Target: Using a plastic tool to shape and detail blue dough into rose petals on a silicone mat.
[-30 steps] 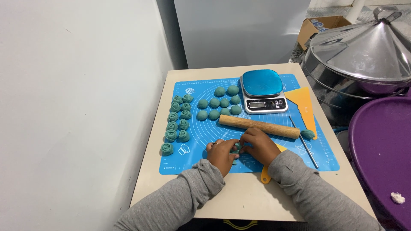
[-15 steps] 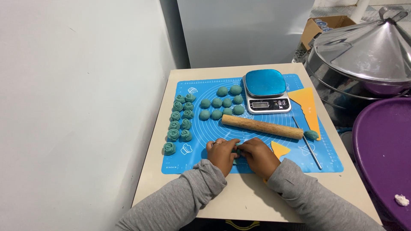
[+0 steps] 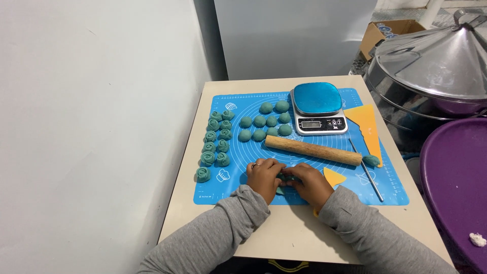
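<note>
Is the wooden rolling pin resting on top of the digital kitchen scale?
No, the wooden rolling pin lies on the blue silicone mat, in front of the digital kitchen scale.

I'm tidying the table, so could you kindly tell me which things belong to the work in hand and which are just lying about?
In use: left hand, right hand, green dough piece between them, blue mat, dough balls, rolled dough roses.

Lying about: rolling pin, scale, orange scraper, metal rod, steamer lid, cardboard box.
</note>
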